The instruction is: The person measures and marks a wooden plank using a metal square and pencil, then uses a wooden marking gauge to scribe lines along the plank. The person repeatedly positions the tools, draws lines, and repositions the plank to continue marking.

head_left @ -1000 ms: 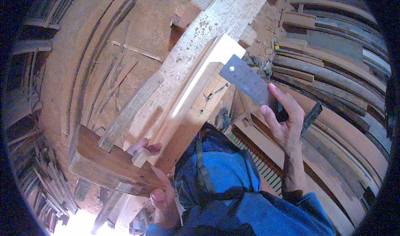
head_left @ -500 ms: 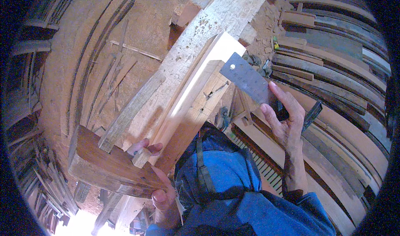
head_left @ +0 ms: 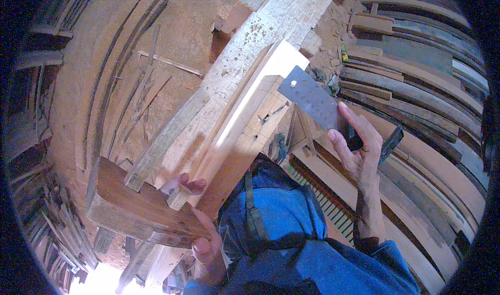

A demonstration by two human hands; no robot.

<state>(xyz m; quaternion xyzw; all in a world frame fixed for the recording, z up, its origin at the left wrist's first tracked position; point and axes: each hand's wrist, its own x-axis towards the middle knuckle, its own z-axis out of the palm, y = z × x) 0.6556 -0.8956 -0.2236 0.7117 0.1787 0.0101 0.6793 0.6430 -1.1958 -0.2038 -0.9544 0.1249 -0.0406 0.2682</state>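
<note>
A flat grey metal blade [head_left: 310,97], with a round hole near its far corner, reaches from my right hand [head_left: 359,144] to the far end of a pale squared timber [head_left: 255,123]. My thumb and forefinger are closed on it; a black part shows behind the hand, and the tool's kind is unclear. Thin lines and dark knots mark the timber, which slopes down toward my lap. At lower left, my left hand [head_left: 205,243] grips a thick, curved brown wooden piece [head_left: 140,209], thumb on the near side. Its fingertips show beyond, by a short wooden peg [head_left: 178,198].
Under the timber lies a worn, pitted plank [head_left: 255,32]. A narrow wooden bar [head_left: 166,139] stands out of the brown piece. Stacked boards [head_left: 411,81] line the right, loose sticks [head_left: 140,102] lie on the dusty ground, and more scrap wood [head_left: 73,232] is heaped at left.
The metal blade and my right hand have shifted very slightly right. The timber and brown piece have moved a hair the same way; both grips are unchanged.
</note>
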